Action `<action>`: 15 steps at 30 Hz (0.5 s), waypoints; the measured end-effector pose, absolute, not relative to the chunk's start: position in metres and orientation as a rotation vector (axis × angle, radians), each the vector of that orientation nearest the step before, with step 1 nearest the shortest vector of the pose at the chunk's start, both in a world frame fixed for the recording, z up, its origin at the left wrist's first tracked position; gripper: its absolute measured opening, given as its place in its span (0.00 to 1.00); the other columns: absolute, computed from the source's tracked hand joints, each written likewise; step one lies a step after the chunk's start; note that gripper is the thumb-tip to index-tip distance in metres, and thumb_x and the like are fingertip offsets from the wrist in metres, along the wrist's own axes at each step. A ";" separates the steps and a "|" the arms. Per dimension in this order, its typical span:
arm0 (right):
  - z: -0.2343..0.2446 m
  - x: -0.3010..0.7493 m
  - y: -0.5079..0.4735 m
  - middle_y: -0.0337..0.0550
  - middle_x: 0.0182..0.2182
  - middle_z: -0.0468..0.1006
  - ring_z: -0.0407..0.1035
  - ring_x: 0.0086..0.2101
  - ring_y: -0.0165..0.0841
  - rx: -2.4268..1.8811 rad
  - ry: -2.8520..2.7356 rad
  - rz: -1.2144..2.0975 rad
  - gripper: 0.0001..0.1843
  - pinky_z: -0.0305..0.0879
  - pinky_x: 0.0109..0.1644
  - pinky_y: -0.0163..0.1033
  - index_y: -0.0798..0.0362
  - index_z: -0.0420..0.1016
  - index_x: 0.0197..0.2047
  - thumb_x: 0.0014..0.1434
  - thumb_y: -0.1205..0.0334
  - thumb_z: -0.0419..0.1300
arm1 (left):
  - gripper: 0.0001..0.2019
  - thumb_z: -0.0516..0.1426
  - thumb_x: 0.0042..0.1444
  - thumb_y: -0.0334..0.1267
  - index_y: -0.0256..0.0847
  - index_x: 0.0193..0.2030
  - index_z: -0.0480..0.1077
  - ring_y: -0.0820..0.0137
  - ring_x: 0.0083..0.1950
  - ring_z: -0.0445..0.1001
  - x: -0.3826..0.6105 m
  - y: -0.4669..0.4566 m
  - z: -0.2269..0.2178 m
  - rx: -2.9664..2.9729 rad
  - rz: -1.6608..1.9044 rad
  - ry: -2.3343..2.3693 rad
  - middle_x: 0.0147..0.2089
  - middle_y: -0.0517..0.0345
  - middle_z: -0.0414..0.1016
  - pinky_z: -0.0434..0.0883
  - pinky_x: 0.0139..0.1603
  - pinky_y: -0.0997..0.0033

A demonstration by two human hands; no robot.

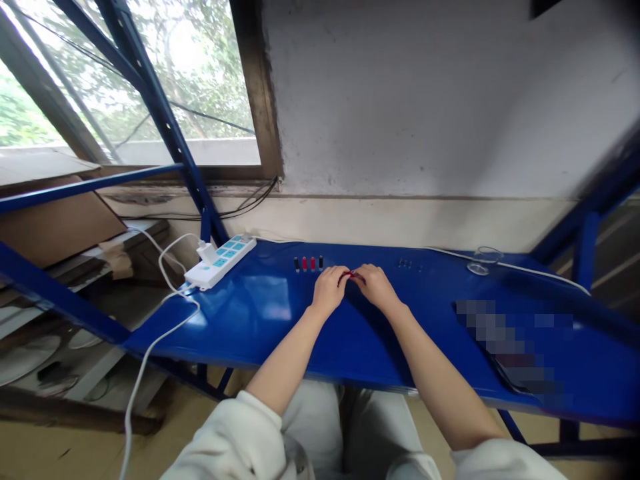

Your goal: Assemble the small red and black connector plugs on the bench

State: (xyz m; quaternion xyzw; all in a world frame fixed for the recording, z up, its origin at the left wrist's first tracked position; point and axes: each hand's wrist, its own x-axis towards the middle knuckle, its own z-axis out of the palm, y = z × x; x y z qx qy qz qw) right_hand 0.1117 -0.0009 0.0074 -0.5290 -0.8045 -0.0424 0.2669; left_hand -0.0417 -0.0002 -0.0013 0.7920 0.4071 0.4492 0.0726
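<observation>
My left hand (330, 288) and my right hand (374, 285) meet over the middle of the blue table, fingers pinched around a small red piece (352, 274). Its exact kind is too small to tell and mostly covered by my fingertips. Just left of and beyond my left hand, a short row of small cylinders with pale lower ends stands or lies on the table: a black cylinder (297, 263), two red cylinders (309, 263) and another black cylinder (321, 262). Several tiny metallic pieces (405, 264) lie to the right of my right hand.
A white power strip (221, 261) with a plugged-in adapter sits at the table's back left, its cord (145, 367) hanging over the edge. Clear round items (479, 269) and a white cable (540, 275) are at back right. A dark flat object (505, 353), partly pixelated, lies at front right.
</observation>
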 end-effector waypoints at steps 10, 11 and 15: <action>-0.007 0.116 0.001 0.46 0.36 0.75 0.68 0.35 0.34 -1.466 -1.939 0.164 0.14 0.61 0.37 0.36 0.52 0.72 0.42 0.59 0.58 0.48 | 0.09 0.54 0.53 0.40 0.37 0.37 0.65 0.75 0.28 0.69 -0.042 0.009 -0.003 1.604 1.598 1.141 0.32 0.56 0.70 0.69 0.27 0.75; -0.007 0.116 0.001 0.46 0.36 0.75 0.68 0.36 0.34 -1.475 -1.945 0.171 0.15 0.61 0.38 0.36 0.52 0.72 0.43 0.59 0.58 0.48 | 0.09 0.54 0.52 0.41 0.37 0.36 0.65 0.76 0.27 0.69 -0.042 0.009 -0.002 1.554 1.598 1.127 0.32 0.56 0.70 0.69 0.25 0.76; -0.009 0.116 0.002 0.46 0.36 0.75 0.68 0.36 0.35 -1.480 -1.946 0.178 0.15 0.62 0.40 0.37 0.52 0.72 0.43 0.59 0.58 0.47 | 0.10 0.56 0.51 0.42 0.36 0.35 0.65 0.77 0.25 0.67 -0.041 0.007 0.001 1.481 1.582 1.085 0.31 0.56 0.69 0.69 0.22 0.77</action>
